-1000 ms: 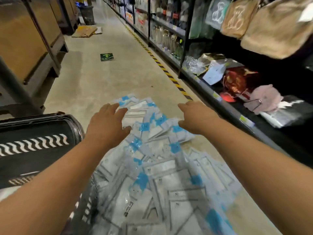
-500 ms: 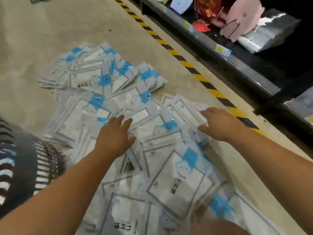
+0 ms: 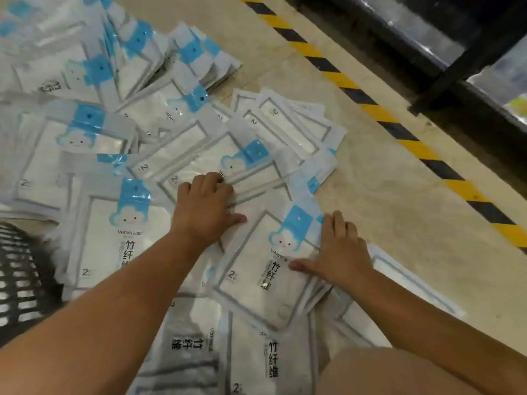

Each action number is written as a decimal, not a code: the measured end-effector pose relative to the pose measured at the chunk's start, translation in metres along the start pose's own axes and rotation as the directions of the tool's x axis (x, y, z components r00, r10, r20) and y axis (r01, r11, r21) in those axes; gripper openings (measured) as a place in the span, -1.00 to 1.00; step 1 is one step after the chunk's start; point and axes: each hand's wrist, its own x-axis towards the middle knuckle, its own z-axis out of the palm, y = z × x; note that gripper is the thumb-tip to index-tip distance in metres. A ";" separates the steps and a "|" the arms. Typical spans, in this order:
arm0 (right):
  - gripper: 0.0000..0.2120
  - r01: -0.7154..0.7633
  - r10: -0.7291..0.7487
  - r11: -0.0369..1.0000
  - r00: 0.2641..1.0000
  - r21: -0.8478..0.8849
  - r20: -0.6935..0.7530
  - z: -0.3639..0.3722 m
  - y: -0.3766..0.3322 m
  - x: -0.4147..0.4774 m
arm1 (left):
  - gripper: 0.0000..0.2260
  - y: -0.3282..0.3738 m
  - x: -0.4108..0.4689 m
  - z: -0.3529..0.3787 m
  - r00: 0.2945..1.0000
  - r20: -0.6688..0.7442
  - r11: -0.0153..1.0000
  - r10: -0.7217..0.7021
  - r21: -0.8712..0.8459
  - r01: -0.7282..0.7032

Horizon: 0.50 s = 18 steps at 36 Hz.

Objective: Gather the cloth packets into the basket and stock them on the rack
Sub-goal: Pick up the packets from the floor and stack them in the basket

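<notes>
Right of the black mesh basket (image 3: 20, 280), pressed flat on 1 top packet (image 3: 265, 275): left hand (image 3: 205, 212) and right hand (image 3: 339, 252), fingers laid out, gripping nothing. Beyond, more cloth packets (image 3: 94, 132) fanned across the floor (image 3: 385, 181). Probably light, floppy, slippery film; better pinched at stacked edges.

L hand (image 3: 204, 212), R hand (image 3: 340, 252) press on packets (image 3: 251, 283); basket (image 3: 20, 280) at left.
</notes>
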 end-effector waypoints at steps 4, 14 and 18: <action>0.37 -0.027 0.027 0.999 0.999 0.047 -0.017 -0.003 -0.004 0.005 | -0.47 0.003 0.000 0.007 0.999 0.040 1.000 0.004 0.030 -0.005; -0.32 0.015 0.064 0.969 0.949 0.248 -0.308 -0.020 0.020 0.021 | -0.84 -0.006 -0.009 0.012 0.998 0.058 0.999 -0.001 -0.054 0.004; -0.23 -0.056 0.205 0.837 0.954 0.545 -0.217 -0.025 0.024 0.032 | -0.84 -0.015 -0.020 0.005 0.992 0.055 0.984 -0.112 -0.133 0.118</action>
